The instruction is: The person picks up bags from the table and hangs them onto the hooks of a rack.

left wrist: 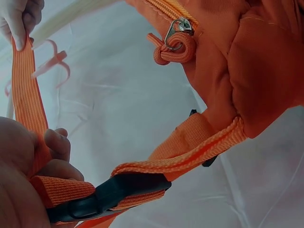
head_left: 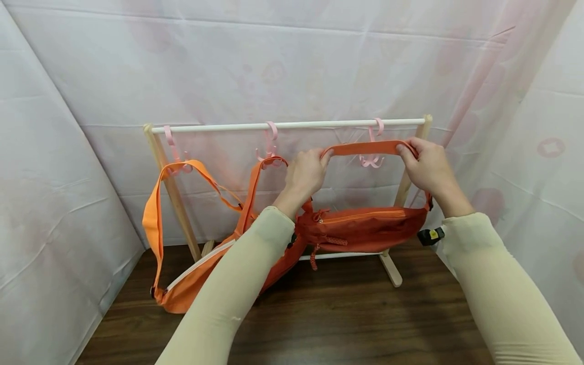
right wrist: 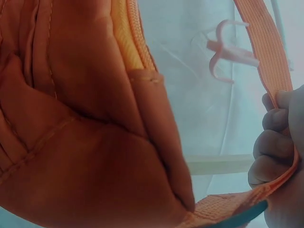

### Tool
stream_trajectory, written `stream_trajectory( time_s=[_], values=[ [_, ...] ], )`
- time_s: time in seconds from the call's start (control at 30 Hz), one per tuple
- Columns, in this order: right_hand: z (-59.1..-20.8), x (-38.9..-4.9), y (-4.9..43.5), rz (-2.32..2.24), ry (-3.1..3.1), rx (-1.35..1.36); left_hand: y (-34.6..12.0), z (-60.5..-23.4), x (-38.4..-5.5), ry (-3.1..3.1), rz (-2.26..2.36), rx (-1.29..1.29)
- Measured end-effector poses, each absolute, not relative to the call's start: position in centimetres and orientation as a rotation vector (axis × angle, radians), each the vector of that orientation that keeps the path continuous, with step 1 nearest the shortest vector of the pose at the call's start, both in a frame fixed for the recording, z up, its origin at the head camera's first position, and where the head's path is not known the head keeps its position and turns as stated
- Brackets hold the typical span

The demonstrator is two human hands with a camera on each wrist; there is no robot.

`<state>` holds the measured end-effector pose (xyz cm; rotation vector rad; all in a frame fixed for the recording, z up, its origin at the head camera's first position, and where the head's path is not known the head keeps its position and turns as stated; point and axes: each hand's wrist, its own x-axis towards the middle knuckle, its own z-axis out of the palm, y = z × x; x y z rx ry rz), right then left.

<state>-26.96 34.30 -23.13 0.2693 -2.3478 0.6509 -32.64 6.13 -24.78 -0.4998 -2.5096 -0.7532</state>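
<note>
Both hands hold the orange strap of a red-orange waist bag and stretch it level. My left hand pinches the strap's left part, and my right hand grips its right part with curled fingers. Just behind the stretched strap hangs a pink hook, partly covered by it. The bag dangles below, its zipper facing up. A black buckle sits by the left palm in the left wrist view. A lighter orange bag hangs from the left hook; another strap loops over the middle hook.
A wooden rack with a white rod carries the hooks above a dark wood table. Its right foot rests on the tabletop. Pale patterned cloth encloses the back and sides. My left forearm hides part of the hanging bags.
</note>
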Motion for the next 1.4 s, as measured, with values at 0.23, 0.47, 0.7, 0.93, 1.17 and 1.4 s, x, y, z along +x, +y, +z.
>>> stream_trajectory(
  time_s=[0.23,0.47,0.7,0.93,1.17,1.4],
  values=[
    [-24.0,-27.4,35.0,0.642,-2.383,0.251,6.8,-25.7,-32.8,-2.544,-0.801,-0.492],
    [-24.9,-27.4,35.3,0.657,-2.418,0.248,7.0,-27.0,-32.7,-2.598,-0.841,-0.510],
    [-25.9,-27.7,35.5,0.691,-2.415,0.248,7.0,-28.2,-32.4,-2.591,-0.868,-0.547],
    [-26.8,-27.6,35.2,0.743,-2.452,0.242,7.2,-29.8,-32.0,-2.607,-0.910,-0.582],
    [-27.7,-27.7,34.8,0.796,-2.472,0.242,7.2,-31.1,-31.6,-2.596,-0.953,-0.614],
    [-28.5,-28.0,34.5,0.804,-2.514,0.225,7.1,-32.4,-31.2,-2.615,-0.975,-0.644]
  ],
)
